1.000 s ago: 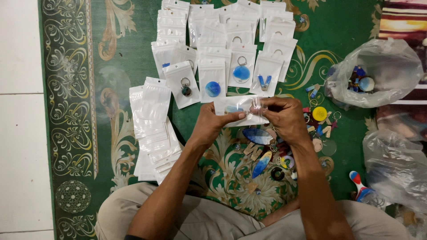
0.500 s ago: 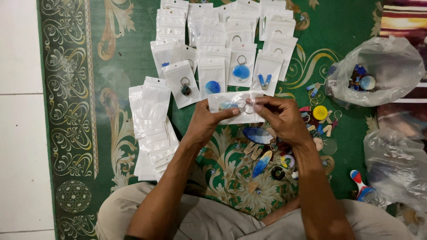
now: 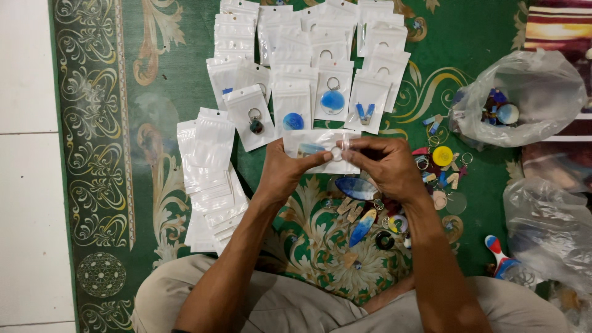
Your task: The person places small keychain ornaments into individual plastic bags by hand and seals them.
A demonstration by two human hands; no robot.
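Glossy clear plastic pouch (image 3: 320,150) at centre; matt woven carpet (image 3: 172,92); crinkled translucent plastic bag (image 3: 530,98), upper right; smooth white floor tiles (image 3: 24,123), left.

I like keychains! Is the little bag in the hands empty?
Not empty: the clear pouch, held between left hand and right hand, shows a bluish keychain and ring inside.

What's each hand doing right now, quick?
Left hand: closed, pinching the left end of a small clear pouch.
Right hand: closed, pinching the same pouch at its right side.
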